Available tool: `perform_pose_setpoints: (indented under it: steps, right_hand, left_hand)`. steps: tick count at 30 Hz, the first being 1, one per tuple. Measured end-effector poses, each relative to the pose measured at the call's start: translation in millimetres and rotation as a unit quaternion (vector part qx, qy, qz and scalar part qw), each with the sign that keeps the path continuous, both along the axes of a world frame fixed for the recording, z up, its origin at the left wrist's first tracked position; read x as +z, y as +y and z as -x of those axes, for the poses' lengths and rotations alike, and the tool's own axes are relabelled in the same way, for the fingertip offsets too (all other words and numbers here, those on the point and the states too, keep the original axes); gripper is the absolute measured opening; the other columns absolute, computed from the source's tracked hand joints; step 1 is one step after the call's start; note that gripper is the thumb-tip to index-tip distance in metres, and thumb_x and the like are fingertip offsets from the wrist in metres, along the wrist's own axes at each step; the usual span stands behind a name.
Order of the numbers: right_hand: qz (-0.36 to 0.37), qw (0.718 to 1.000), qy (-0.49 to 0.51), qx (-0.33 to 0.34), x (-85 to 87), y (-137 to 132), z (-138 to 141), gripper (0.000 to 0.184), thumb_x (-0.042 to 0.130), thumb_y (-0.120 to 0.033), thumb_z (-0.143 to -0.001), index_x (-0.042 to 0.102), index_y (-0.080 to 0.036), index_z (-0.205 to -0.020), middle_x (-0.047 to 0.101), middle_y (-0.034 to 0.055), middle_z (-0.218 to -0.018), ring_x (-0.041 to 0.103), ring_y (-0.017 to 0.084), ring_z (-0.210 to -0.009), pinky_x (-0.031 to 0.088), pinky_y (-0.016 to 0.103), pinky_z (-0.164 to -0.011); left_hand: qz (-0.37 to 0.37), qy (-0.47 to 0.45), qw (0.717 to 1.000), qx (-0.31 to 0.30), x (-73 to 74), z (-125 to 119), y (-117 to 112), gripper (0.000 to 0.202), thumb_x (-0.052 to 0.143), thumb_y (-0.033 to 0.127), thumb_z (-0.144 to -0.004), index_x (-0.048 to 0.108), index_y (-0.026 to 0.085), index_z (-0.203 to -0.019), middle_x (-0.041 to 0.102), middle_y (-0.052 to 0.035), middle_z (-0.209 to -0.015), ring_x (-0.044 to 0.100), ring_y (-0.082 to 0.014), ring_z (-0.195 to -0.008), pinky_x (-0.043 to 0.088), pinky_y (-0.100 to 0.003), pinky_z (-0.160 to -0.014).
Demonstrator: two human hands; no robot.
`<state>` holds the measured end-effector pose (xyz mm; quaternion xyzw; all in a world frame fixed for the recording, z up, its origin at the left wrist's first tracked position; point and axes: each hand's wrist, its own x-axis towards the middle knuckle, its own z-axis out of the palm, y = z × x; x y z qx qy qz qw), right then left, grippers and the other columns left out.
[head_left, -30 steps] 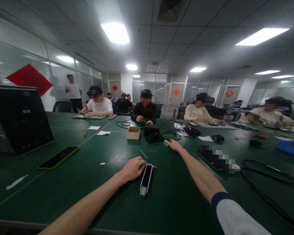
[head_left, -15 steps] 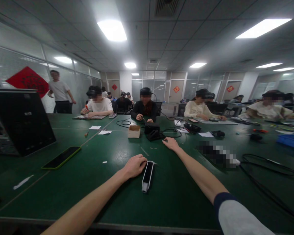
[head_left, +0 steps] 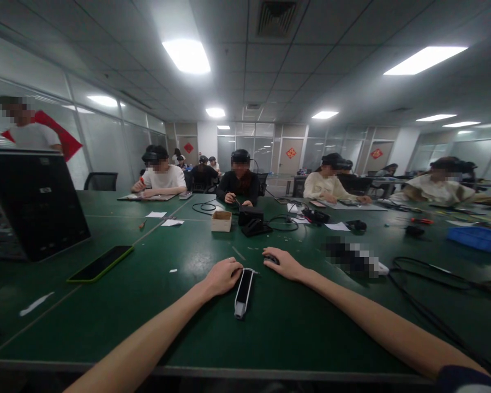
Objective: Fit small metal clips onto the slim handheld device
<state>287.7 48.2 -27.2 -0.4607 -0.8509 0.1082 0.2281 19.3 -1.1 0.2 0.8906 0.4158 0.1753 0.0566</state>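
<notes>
My left hand [head_left: 223,275] lies on the green table [head_left: 155,305], fingers curled against the left side of a slim white and black device [head_left: 244,291] that lies flat, its long axis toward me. My right hand [head_left: 284,264] rests just right of the device's far end, fingers bent over a small dark object [head_left: 271,258] that I cannot make out.
A black phone in a green case [head_left: 100,263] lies at the left, beside a dark monitor back [head_left: 33,199]. A small cardboard box [head_left: 221,221], black gear [head_left: 251,221] and cables [head_left: 433,273] lie beyond. Several people sit across the table; a blue tray [head_left: 477,238] sits far right.
My right hand has drawn back from the far middle of the table to beside the device, now with a small dark object under its fingers. A standing person at the left has walked closer.
</notes>
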Motion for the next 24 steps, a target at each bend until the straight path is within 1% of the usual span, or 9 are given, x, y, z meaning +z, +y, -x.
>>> perform_pose_setpoints:
  steps: [2, 5, 8, 9, 10, 12, 17, 20, 24]
  right_hand:
    - [-0.016, 0.999, -0.009, -0.027, -1.4, 6.4, -6.5, 0.056, 0.04, -0.058, -0.086, 0.052, -0.022, -0.126, 0.046, 0.0057, -0.137, 0.035, 0.025, -0.129, 0.023, 0.04, -0.109]
    - [-0.019, 0.99, -0.037, -0.134, -5.3, 37.0, -26.0, 0.063, 0.026, -0.06, -0.089, 0.044, -0.018, -0.133, 0.036, 0.0092, -0.144, 0.025, 0.024, -0.135, 0.014, 0.039, -0.111]
    - [0.04, 0.955, -0.064, -0.285, -11.2, 77.5, -47.2, 0.077, 0.022, -0.066, -0.086, 0.033, -0.011, -0.14, 0.023, 0.0168, -0.148, 0.016, 0.031, -0.137, 0.01, 0.047, -0.11]
    - [0.069, 0.942, -0.066, -0.32, -13.2, 89.9, -52.1, 0.083, 0.018, -0.069, -0.085, 0.029, -0.01, -0.142, 0.021, 0.0189, -0.148, 0.015, 0.033, -0.137, 0.01, 0.049, -0.109]
    - [0.094, 0.934, -0.071, -0.339, -14.9, 101.0, -55.4, 0.086, 0.016, -0.07, -0.084, 0.025, -0.009, -0.143, 0.019, 0.0208, -0.149, 0.015, 0.035, -0.137, 0.01, 0.051, -0.108]
    - [0.127, 0.929, -0.086, -0.338, -17.4, 118.8, -56.8, 0.089, 0.014, -0.072, -0.083, 0.021, -0.008, -0.144, 0.017, 0.0223, -0.149, 0.014, 0.035, -0.137, 0.009, 0.052, -0.107]
    - [0.136, 0.95, -0.1, -0.262, -19.3, 143.9, -42.4, 0.081, 0.014, -0.067, -0.087, 0.024, -0.011, -0.144, 0.017, 0.0172, -0.15, 0.013, 0.028, -0.138, 0.01, 0.045, -0.109]
    - [0.133, 0.962, -0.103, -0.214, -19.2, 149.4, -31.5, 0.075, 0.015, -0.062, -0.089, 0.026, -0.011, -0.144, 0.018, 0.015, -0.15, 0.014, 0.025, -0.139, 0.01, 0.042, -0.11]
    - [0.126, 0.974, -0.103, -0.156, -18.4, 145.6, -21.0, 0.069, 0.016, -0.058, -0.092, 0.027, -0.015, -0.144, 0.018, 0.0099, -0.151, 0.012, 0.021, -0.139, 0.01, 0.037, -0.111]
  left_hand:
    - [0.004, 0.002, 1.0, 0.004, 1.3, -0.3, -1.1, 0.027, 0.04, 0.025, -0.09, 0.064, 0.02, -0.101, 0.061, -0.0054, -0.097, 0.058, -0.0169, -0.087, 0.045, -0.026, -0.077]
    - [0.014, 0.003, 1.0, 0.007, 2.9, -0.4, -2.2, 0.027, 0.04, 0.027, -0.09, 0.064, 0.02, -0.101, 0.061, -0.0052, -0.097, 0.058, -0.0167, -0.086, 0.045, -0.026, -0.076]
    - [0.013, -0.001, 1.0, 0.003, 2.3, -0.2, -1.4, 0.028, 0.039, 0.027, -0.09, 0.064, 0.02, -0.102, 0.061, -0.0052, -0.097, 0.058, -0.0166, -0.085, 0.045, -0.026, -0.075]
    - [0.01, 0.0, 1.0, 0.001, 1.8, -0.2, -0.9, 0.028, 0.039, 0.027, -0.09, 0.064, 0.02, -0.102, 0.061, -0.0052, -0.097, 0.058, -0.0167, -0.086, 0.045, -0.026, -0.076]
    - [0.007, 0.001, 1.0, 0.001, 1.2, -0.2, -0.3, 0.028, 0.039, 0.026, -0.09, 0.064, 0.02, -0.101, 0.061, -0.0053, -0.096, 0.058, -0.0167, -0.085, 0.045, -0.026, -0.076]
    - [0.002, 0.005, 1.0, 0.003, 0.2, -0.4, 0.6, 0.027, 0.039, 0.026, -0.09, 0.064, 0.02, -0.1, 0.061, -0.0054, -0.095, 0.058, -0.0168, -0.085, 0.045, -0.026, -0.077]
    - [0.0, 0.005, 1.0, 0.001, -1.2, -0.4, 2.1, 0.027, 0.04, 0.026, -0.09, 0.064, 0.02, -0.1, 0.062, -0.0052, -0.096, 0.058, -0.0167, -0.085, 0.045, -0.026, -0.078]
    - [-0.004, 0.001, 1.0, -0.005, -0.9, 0.0, 2.1, 0.027, 0.039, 0.026, -0.09, 0.065, 0.019, -0.099, 0.062, -0.005, -0.095, 0.058, -0.0166, -0.084, 0.045, -0.026, -0.076]
    - [0.001, -0.005, 1.0, -0.006, 0.5, 0.0, 1.0, 0.027, 0.039, 0.026, -0.09, 0.064, 0.019, -0.099, 0.061, -0.0051, -0.096, 0.058, -0.0163, -0.084, 0.046, -0.026, -0.076]
